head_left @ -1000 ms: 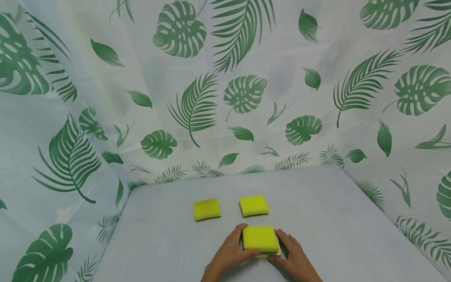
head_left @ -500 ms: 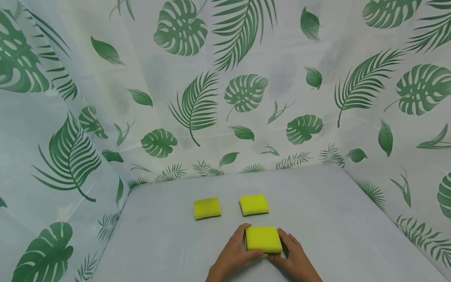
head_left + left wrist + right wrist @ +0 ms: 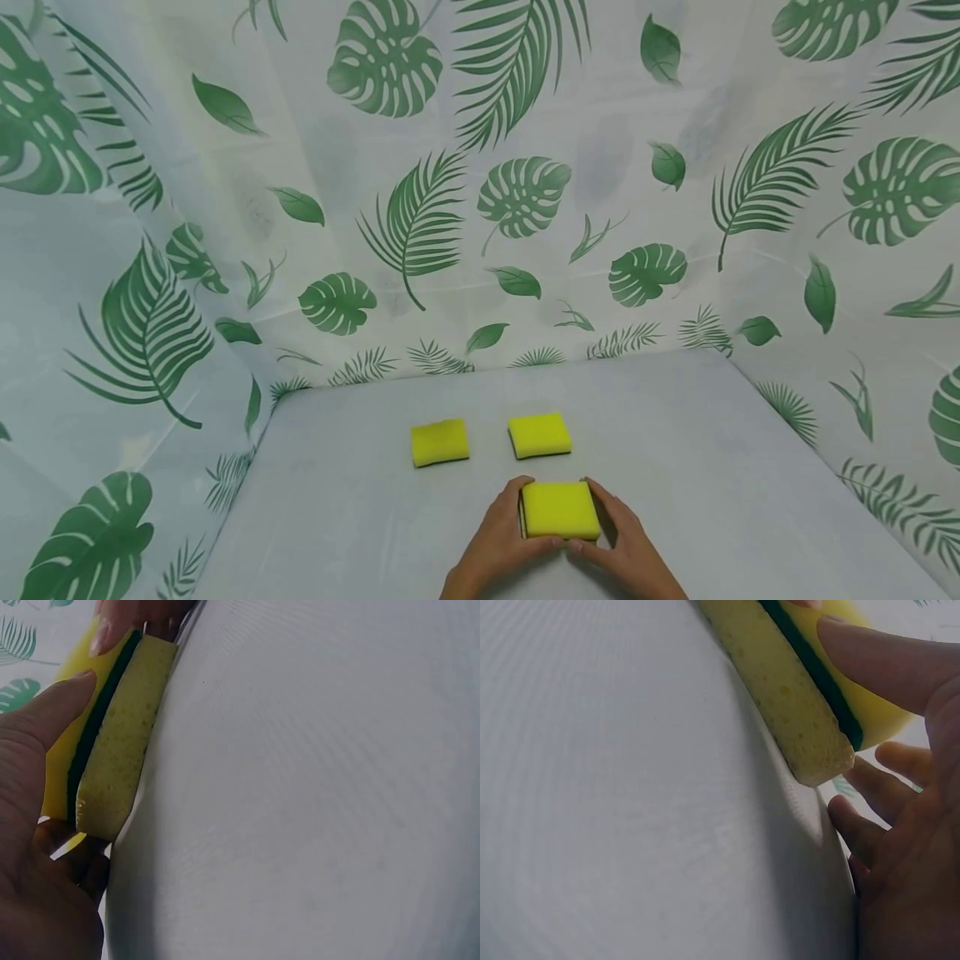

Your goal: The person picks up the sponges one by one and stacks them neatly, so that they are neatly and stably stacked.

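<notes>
In front of me two sponges lie stacked on the table. The upper yellow sponge point(image 3: 561, 510) has a dark green scouring layer point(image 3: 96, 727) on its underside. Beneath it, the paler lower sponge point(image 3: 780, 690) rests on the table and shows in both wrist views. My left hand point(image 3: 495, 542) grips the upper sponge at its left side, thumb along the near edge and fingers toward the far corner. From the right, my right hand point(image 3: 630, 542) holds the same sponge, its thumb on the near edge. The thumbs almost meet at the front.
Farther back on the white table point(image 3: 337, 500) lie two more yellow sponges, a left one point(image 3: 440, 442) and a right one point(image 3: 540, 436), with a gap between them. White sheeting point(image 3: 450, 333) printed with green leaves walls the table at the back and sides.
The upper sponge has shifted slightly right, and its front now covers the lower sponge in the head view. My right fingers have moved inward against its side. The two back sponges have stayed put.
</notes>
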A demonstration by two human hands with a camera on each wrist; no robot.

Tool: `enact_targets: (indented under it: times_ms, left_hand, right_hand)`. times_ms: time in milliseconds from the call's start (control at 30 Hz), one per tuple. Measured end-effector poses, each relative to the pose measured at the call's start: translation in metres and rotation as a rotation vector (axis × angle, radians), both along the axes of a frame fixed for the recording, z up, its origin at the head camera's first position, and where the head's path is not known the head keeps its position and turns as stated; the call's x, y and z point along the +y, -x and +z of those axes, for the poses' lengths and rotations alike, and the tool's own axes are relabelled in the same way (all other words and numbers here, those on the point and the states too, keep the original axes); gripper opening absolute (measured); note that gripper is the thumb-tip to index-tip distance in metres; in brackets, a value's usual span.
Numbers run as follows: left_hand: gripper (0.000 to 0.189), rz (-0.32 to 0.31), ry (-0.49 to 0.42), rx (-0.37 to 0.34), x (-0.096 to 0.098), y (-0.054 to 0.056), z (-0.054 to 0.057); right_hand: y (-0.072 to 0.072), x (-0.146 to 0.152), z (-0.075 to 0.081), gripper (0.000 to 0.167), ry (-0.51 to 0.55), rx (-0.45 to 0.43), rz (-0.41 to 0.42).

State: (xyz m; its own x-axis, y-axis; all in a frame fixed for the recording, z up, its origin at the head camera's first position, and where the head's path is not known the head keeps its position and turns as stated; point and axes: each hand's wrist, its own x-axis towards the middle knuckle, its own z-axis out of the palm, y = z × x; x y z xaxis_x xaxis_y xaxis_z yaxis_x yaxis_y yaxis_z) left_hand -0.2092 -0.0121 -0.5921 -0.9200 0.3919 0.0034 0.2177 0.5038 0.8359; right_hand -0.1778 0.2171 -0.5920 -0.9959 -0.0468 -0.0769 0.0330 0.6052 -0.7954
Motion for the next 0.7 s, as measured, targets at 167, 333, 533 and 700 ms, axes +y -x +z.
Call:
enact_targets:
  times_ms: [167,333,533,700]
  left_hand:
    - [0.098,-0.012,-0.038,-0.067,-0.002,0.001,0.003]
    - [0.090,0.014,-0.109,-0.135,-0.010,0.004,0.005]
    - [0.069,0.073,-0.199,-0.092,-0.028,0.009,0.011]
    - [0.055,0.149,-0.212,0.015,-0.046,0.016,0.012]
  right_hand:
    - [0.000,0.000,0.000,0.103,0.024,0.010,-0.005]
    - [-0.002,-0.001,0.002,0.104,0.020,0.001,-0.025]
    - [-0.003,-0.002,0.003,0.104,0.017,-0.014,-0.038]
    - [-0.003,-0.002,0.003,0.104,0.018,-0.023,-0.037]
